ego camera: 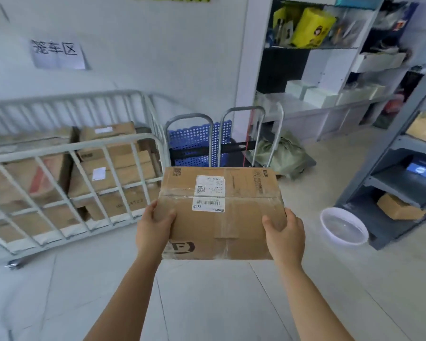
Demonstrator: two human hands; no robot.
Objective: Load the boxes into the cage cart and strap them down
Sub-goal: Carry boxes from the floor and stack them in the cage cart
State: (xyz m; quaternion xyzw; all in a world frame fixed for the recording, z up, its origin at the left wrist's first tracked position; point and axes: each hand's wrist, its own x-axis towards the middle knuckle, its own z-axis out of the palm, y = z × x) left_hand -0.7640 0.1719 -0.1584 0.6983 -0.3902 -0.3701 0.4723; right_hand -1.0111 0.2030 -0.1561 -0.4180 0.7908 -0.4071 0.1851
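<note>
The cage cart [84, 150] stands by the wall, with stacked boxes [123, 169] behind its rails. Just right of the cart, clear of its side rail, we carry a taped cardboard box [221, 217] level. Our left hand [153, 230] and right hand [284, 236] grip its near corners, thumbs on top, probably to lift it over the rail.

Cage cart [89, 168] left, boxes [113, 173] inside; shelves [403, 143] right; basin [343, 227] on floor.

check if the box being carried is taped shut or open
Shut: the box has its top flaps closed flat, with clear tape along the seam.
</note>
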